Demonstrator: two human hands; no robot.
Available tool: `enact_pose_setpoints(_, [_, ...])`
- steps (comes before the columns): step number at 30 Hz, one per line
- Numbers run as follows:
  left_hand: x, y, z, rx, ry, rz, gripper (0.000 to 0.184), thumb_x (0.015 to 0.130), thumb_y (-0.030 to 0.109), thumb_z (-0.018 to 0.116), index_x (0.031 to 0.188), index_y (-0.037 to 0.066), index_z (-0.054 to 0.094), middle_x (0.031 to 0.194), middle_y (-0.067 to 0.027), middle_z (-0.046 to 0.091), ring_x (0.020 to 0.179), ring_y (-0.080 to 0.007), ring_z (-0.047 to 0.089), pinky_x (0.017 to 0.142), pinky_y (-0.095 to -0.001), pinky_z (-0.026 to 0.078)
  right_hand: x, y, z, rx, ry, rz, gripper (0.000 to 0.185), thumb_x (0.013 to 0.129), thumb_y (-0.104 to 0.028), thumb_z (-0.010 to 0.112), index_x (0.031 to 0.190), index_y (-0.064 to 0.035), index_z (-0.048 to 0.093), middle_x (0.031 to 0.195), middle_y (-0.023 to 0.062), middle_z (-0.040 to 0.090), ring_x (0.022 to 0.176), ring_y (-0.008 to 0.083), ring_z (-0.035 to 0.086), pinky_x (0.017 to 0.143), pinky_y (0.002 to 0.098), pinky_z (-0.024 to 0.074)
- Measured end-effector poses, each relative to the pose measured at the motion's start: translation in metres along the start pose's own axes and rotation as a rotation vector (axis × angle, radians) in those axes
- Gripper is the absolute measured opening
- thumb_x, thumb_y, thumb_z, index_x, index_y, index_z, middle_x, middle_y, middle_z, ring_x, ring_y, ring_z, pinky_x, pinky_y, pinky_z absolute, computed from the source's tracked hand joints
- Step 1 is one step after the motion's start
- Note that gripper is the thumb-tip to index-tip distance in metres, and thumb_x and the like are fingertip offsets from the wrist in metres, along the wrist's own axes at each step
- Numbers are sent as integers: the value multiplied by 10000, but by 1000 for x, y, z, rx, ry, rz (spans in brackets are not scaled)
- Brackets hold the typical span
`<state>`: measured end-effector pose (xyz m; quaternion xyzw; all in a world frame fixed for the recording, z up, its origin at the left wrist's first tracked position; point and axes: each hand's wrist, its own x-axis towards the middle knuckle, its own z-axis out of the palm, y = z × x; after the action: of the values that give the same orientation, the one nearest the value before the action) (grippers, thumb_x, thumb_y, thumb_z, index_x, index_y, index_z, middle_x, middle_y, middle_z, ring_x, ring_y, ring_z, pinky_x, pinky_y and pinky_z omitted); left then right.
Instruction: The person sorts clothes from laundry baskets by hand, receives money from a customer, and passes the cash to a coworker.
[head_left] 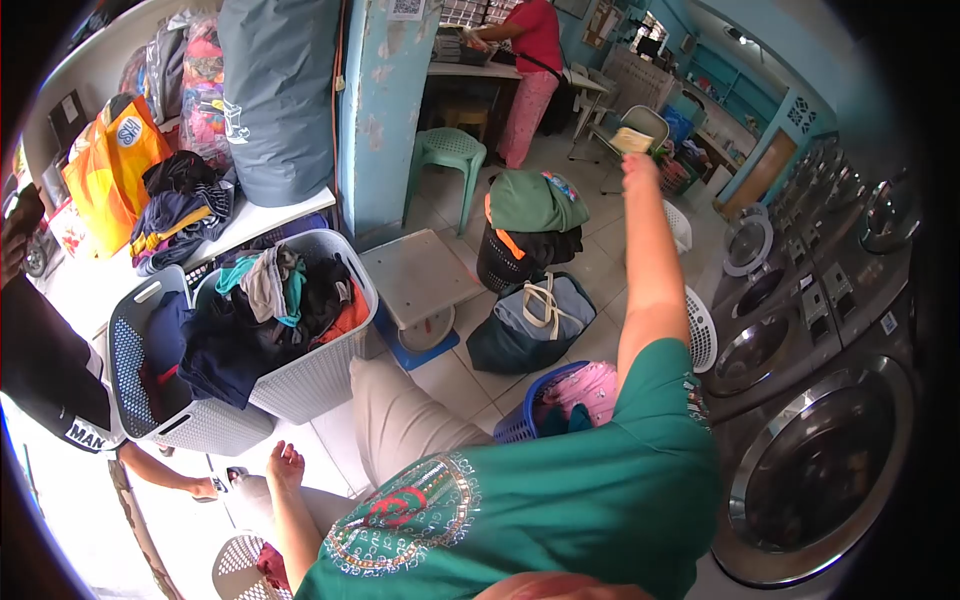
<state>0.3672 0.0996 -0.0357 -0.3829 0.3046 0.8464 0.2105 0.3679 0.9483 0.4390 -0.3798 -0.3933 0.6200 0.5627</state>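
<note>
My right hand (637, 170) is raised at the end of my outstretched arm, its fingers closed on a small pale yellow item (631, 140). Low on the left, my left hand (286, 466) hangs with its fingers loosely curled and apart, holding nothing. Nearest to it is a grey laundry basket (315, 385) heaped with dark, teal, grey and orange clothes. A second grey basket (205, 430) with dark clothes stands beside that one. Below my right arm, a blue basket (515, 418) holds pink clothing (588, 392).
Washing machines (745, 350) line the right side. A green stool (452, 148), floor scale (415, 275), dark bag (520, 330) and black basket (500, 262) stand ahead. One person (530, 80) works at the back table; another (50, 350) is at left.
</note>
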Motion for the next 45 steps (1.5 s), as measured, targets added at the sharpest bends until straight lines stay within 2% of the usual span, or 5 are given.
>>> enact_pose_setpoints(2, [0, -5, 6, 105, -18, 22, 85, 869, 192, 601, 933, 139, 582, 722, -9, 597, 634, -123, 530, 616, -293, 450, -3, -37, -21, -17, 221, -55, 143, 718, -13, 673, 798, -97, 588, 673, 61, 650, 571, 181, 622, 501, 286, 457])
enact_pose_setpoints(6, [-11, -6, 17, 199, 42, 70, 79, 875, 180, 585, 934, 129, 579, 710, -4, 583, 635, -126, 519, 618, -293, 448, 17, -59, -60, -81, 571, -98, 92, 694, -14, 709, 691, -9, 617, 643, 92, 657, 562, 196, 630, 476, 329, 462])
enact_pose_setpoints(9, [-10, -7, 16, 216, 50, 91, 87, 878, 183, 580, 943, 126, 575, 707, 0, 579, 632, -125, 518, 607, -293, 450, 9, -60, -71, -158, 542, -66, 235, 658, 2, 739, 858, 44, 624, 830, 135, 685, 717, 221, 662, 636, 342, 516])
enact_pose_setpoints(35, [-26, -9, 7, 483, 70, 218, 184, 906, 213, 530, 1045, 99, 566, 780, -47, 568, 631, -168, 540, 535, -308, 484, -1, -23, 5, -280, 274, -16, 493, 585, -16, 814, 1021, 77, 602, 1111, 176, 635, 958, 235, 646, 852, 316, 503])
enact_pose_setpoints(45, [-25, -12, 9, 583, 59, 204, 193, 891, 205, 562, 1056, 103, 568, 805, -52, 574, 642, -174, 546, 528, -311, 484, 25, -16, -4, -320, 124, 41, 739, 651, -10, 788, 1248, 116, 371, 1288, 174, 517, 1109, 228, 558, 956, 318, 412])
